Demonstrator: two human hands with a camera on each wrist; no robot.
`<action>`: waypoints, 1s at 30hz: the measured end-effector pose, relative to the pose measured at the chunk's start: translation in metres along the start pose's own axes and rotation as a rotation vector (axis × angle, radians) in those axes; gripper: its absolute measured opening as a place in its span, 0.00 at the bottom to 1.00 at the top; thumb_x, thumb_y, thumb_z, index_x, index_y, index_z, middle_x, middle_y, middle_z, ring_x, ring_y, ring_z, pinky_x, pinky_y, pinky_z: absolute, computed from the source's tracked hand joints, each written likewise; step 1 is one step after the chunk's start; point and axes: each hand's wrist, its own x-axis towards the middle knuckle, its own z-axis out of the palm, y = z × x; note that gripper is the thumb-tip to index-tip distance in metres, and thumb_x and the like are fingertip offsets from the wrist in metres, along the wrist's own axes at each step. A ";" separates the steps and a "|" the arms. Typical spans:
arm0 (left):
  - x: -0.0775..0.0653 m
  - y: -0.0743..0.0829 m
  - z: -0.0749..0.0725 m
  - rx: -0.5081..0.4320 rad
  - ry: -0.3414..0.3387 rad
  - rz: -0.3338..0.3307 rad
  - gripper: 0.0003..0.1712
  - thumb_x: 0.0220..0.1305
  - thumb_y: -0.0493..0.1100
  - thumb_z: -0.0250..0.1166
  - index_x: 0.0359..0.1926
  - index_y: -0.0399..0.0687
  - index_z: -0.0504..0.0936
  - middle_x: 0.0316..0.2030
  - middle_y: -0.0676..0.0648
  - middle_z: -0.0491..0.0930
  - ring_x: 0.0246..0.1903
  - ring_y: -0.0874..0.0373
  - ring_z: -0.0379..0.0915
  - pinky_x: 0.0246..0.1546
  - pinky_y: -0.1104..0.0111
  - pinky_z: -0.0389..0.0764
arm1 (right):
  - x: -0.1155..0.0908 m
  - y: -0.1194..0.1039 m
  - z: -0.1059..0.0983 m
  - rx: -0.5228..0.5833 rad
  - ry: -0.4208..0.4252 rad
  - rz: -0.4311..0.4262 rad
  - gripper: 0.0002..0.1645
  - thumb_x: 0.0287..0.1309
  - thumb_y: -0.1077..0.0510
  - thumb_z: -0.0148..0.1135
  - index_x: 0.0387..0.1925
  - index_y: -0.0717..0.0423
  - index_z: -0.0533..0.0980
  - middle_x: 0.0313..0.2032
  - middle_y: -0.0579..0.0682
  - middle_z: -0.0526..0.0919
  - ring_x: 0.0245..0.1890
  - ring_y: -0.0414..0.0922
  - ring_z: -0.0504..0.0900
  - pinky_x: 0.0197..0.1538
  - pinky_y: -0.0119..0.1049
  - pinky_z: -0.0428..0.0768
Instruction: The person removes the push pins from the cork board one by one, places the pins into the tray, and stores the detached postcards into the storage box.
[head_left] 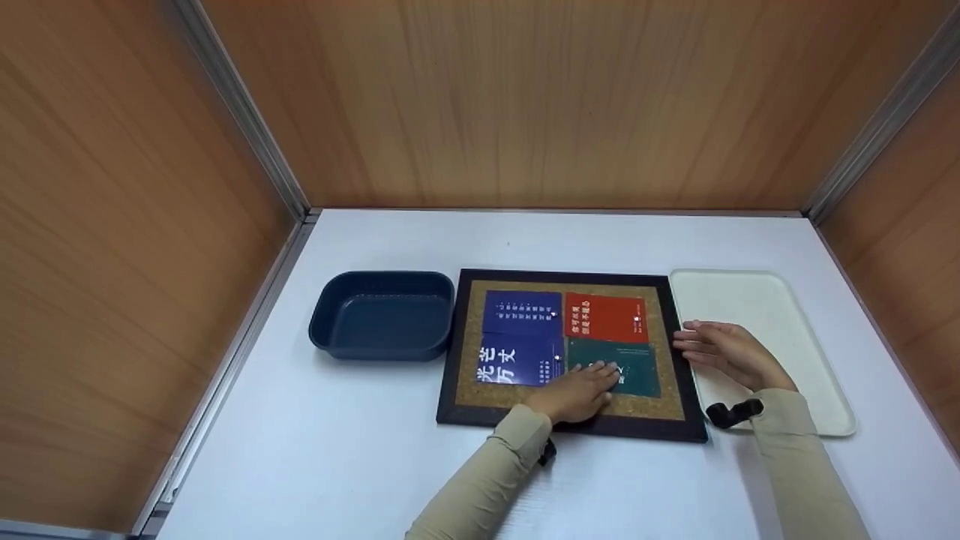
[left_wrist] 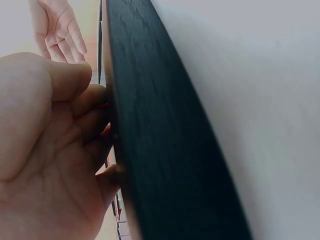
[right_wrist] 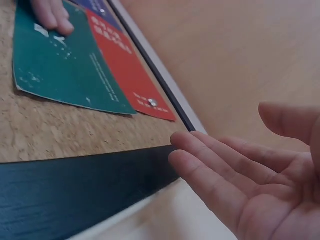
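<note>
A cork board [head_left: 630, 407] in a black frame lies on the table with several printed cards on it. My left hand [head_left: 577, 394] rests over its lower edge, fingers laid flat on the green card [head_left: 641, 371]. Above that is a red card [head_left: 611, 311], held by a clear pin [right_wrist: 151, 102]. Two blue-purple cards [head_left: 517, 322] fill the left half, each with a small pin at its right side. My right hand [head_left: 735, 352] hovers at the frame's right side, palm turned inward, fingers extended and holding nothing; its fingertips overlap the frame in the right wrist view.
A dark blue rectangular dish [head_left: 382, 352] stands against the board's left side. To the right lies a cream tray [head_left: 780, 315], partly beneath my right hand. Wooden panels [head_left: 525, 105] enclose the white table [head_left: 315, 450] at the back and sides.
</note>
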 end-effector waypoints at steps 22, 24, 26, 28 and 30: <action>0.000 0.000 0.001 -0.007 -0.004 0.003 0.29 0.77 0.52 0.38 0.75 0.57 0.52 0.75 0.57 0.48 0.75 0.62 0.41 0.76 0.66 0.46 | 0.010 0.018 0.018 0.037 -0.079 0.044 0.40 0.73 0.50 0.47 0.69 0.78 0.49 0.59 0.63 0.75 0.54 0.41 0.81 0.58 0.34 0.78; 0.000 0.000 0.001 -0.009 -0.006 0.003 0.29 0.77 0.52 0.38 0.75 0.57 0.52 0.75 0.57 0.48 0.75 0.63 0.41 0.76 0.66 0.46 | 0.010 0.020 0.018 0.053 -0.090 0.035 0.40 0.73 0.51 0.46 0.69 0.79 0.48 0.58 0.61 0.77 0.54 0.41 0.81 0.58 0.34 0.78; -0.001 0.000 0.000 -0.009 -0.006 0.004 0.29 0.77 0.52 0.38 0.75 0.57 0.52 0.75 0.57 0.48 0.75 0.62 0.41 0.76 0.66 0.46 | 0.009 0.021 0.018 0.075 -0.087 0.033 0.40 0.73 0.51 0.47 0.68 0.79 0.49 0.57 0.59 0.78 0.53 0.40 0.82 0.58 0.34 0.79; -0.001 0.000 0.000 -0.006 0.000 0.008 0.28 0.77 0.51 0.39 0.75 0.57 0.52 0.75 0.56 0.48 0.75 0.62 0.41 0.76 0.66 0.46 | 0.010 0.022 0.018 0.090 -0.094 0.024 0.40 0.73 0.51 0.47 0.68 0.80 0.48 0.57 0.59 0.79 0.53 0.41 0.82 0.58 0.34 0.78; -0.001 -0.001 0.000 0.002 0.004 0.011 0.28 0.77 0.51 0.39 0.75 0.56 0.52 0.75 0.56 0.49 0.75 0.62 0.41 0.75 0.66 0.47 | 0.010 0.023 0.018 0.109 -0.090 0.017 0.40 0.73 0.52 0.47 0.68 0.81 0.48 0.57 0.59 0.79 0.53 0.41 0.82 0.58 0.34 0.78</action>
